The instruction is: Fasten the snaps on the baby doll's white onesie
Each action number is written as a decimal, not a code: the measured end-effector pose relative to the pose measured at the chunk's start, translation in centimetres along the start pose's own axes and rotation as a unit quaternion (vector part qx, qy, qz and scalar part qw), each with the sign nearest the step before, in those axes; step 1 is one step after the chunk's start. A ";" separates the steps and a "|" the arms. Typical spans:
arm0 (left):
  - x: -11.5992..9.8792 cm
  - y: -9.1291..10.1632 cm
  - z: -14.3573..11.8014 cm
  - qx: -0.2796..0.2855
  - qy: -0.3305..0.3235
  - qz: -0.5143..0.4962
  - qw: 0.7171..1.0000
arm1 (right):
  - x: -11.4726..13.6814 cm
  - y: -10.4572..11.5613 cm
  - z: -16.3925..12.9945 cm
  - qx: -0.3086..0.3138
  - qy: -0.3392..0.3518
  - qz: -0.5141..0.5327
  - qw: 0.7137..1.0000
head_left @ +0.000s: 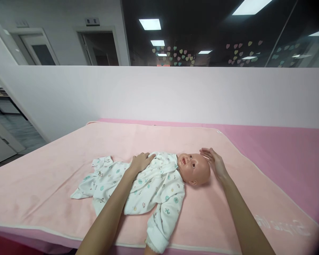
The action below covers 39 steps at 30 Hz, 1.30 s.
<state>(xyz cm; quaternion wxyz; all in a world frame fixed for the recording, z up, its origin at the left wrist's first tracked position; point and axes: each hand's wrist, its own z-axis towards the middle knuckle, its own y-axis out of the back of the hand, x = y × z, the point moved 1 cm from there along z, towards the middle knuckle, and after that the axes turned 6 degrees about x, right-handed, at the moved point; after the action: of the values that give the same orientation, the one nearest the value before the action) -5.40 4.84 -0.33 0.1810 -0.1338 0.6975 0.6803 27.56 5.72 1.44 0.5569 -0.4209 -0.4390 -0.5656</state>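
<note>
The doll lies on a blanket. My left grip rests unclenched on the doll's belly; my right grip, also unclenched, is beside the doll's head. I should press only lightly, steadily.

2 bare hands, slender forearms

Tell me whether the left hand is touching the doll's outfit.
Touching. The head view shows the left hand lying palm down on the front of the doll's outfit, with no gap visible.
</note>
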 end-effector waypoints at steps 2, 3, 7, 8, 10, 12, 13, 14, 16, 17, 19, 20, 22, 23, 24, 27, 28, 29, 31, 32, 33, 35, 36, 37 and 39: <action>0.0 0.0 0.0 0.001 0.000 0.000 1.000 | 0.1 0.5 0.1 -0.023 0.008 0.015 1.000; 0.0 0.0 0.0 0.000 0.001 0.000 1.000 | 0.2 0.5 0.1 -0.030 0.011 0.021 0.999; 0.2 -0.1 0.0 -0.006 -0.006 -0.022 1.000 | 0.2 -0.4 -0.4 0.009 0.022 0.005 1.000; 0.2 -0.1 0.0 -0.017 -0.015 -0.036 0.999 | 0.2 -0.8 -0.6 0.033 0.022 -0.011 0.999; 0.0 0.0 -0.2 -0.060 -0.050 -0.096 0.992 | 0.1 -1.5 -0.8 0.070 0.019 -0.036 0.997; -0.8 0.3 -0.7 -0.102 -0.112 -0.214 0.965 | 0.1 -2.0 -1.0 0.079 0.015 -0.044 0.996; -1.4 0.4 -1.1 -0.101 -0.146 -0.286 0.942 | 0.0 -2.1 -1.0 0.073 0.015 -0.044 0.996; -2.1 0.5 -1.6 -0.081 -0.180 -0.354 0.914 | 0.0 -2.1 -1.0 0.068 0.017 -0.045 0.997; -3.7 0.5 -2.8 -0.023 -0.237 -0.417 0.877 | 0.0 -2.1 -0.9 0.065 0.022 -0.047 0.997; -4.5 0.3 -3.3 0.009 -0.258 -0.410 0.874 | 0.1 -2.1 -0.9 0.066 0.024 -0.048 0.996; -5.8 -0.2 -4.1 0.068 -0.295 -0.339 0.891 | 0.1 -2.1 -0.9 0.069 0.026 -0.046 0.996; -6.2 -0.5 -4.3 0.067 -0.298 -0.306 0.901 | 0.2 -2.1 -0.9 0.069 0.026 -0.045 0.996; -6.4 -1.0 -4.1 0.053 -0.277 -0.307 0.909 | 0.3 -2.1 -1.0 0.068 0.023 -0.041 0.997; -6.2 -1.2 -3.7 0.055 -0.256 -0.341 0.903 | 0.3 -2.2 -1.0 0.068 0.020 -0.039 0.997; -5.9 -1.2 -3.4 0.064 -0.228 -0.390 0.890 | 0.4 -2.3 -1.1 0.066 0.017 -0.038 0.997; -4.3 -0.8 -2.1 0.109 -0.118 -0.557 0.815 | 0.4 -2.4 -1.1 0.063 0.009 -0.040 0.997; -3.8 -0.6 -1.8 0.123 -0.087 -0.598 0.787 | 0.4 -2.3 -1.1 0.061 0.010 -0.044 0.997; -3.4 -0.4 -1.6 0.135 -0.063 -0.629 0.763 | 0.3 -2.2 -1.1 0.062 0.011 -0.051 0.997; -2.8 0.0 -1.3 0.152 -0.034 -0.667 0.729 | 0.3 -2.0 -1.0 0.072 0.013 -0.072 0.995; -2.6 0.1 -1.2 0.157 -0.024 -0.681 0.715 | 0.3 -1.8 -1.0 0.079 0.016 -0.089 0.993; -2.5 0.1 -1.2 0.162 -0.016 -0.696 0.700 | 0.5 -1.6 -1.1 0.084 0.023 -0.112 0.990; -2.4 0.1 -1.2 0.179 -0.004 -0.733 0.657 | 1.3 -1.5 -1.6 0.065 0.061 -0.174 0.981; -2.5 0.0 -1.2 0.192 0.000 -0.752 0.631 | 2.1 -1.7 -2.0 0.045 0.091 -0.215 0.971; -2.5 0.0 -1.2 0.204 0.004 -0.770 0.604 | 3.1 -2.2 -2.4 0.026 0.128 -0.261 0.956; -2.6 -0.2 -1.2 0.221 0.007 -0.800 0.558 | 5.3 -4.1 -3.3 0.039 0.199 -0.368 0.907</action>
<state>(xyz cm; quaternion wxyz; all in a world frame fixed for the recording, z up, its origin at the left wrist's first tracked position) -3.09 3.44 0.64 0.6698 -0.5972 0.4341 0.0797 23.34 1.09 5.57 0.4008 -0.0862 -0.4646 -0.7849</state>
